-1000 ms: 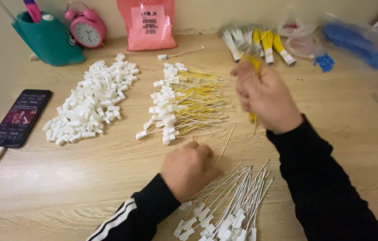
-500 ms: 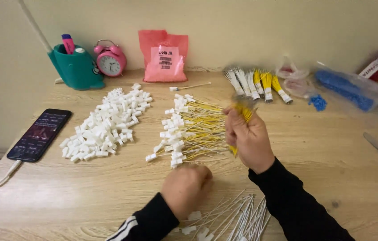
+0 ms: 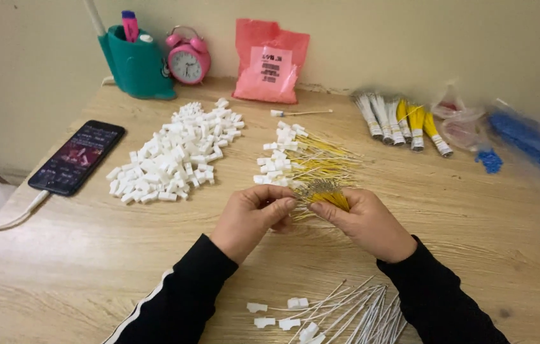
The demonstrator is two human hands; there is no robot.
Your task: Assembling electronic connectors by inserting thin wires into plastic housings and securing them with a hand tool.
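Note:
My right hand [image 3: 365,222] grips a bundle of thin yellow wires [image 3: 326,193] with bare metal tips pointing up and left. My left hand [image 3: 252,216] has come up beside it, its fingertips pinching at the wire tips. Just beyond the hands lies a pile of yellow wires fitted with white connectors [image 3: 302,159]. A heap of loose white plastic connectors [image 3: 177,151] sits to the left of that. Near the front edge lie white wires with white connectors [image 3: 340,312].
A wooden desk [image 3: 91,267] carries a black phone [image 3: 77,157] on a white cable at left, a teal pen holder [image 3: 135,64], a pink alarm clock [image 3: 188,58], a pink bag [image 3: 269,62], bundled white and yellow wires [image 3: 401,121] and blue parts in clear bags [image 3: 525,137].
My right hand has come down and toward me with the yellow wires. My left hand has risen off the desk and met it at the wire tips. The view has shifted.

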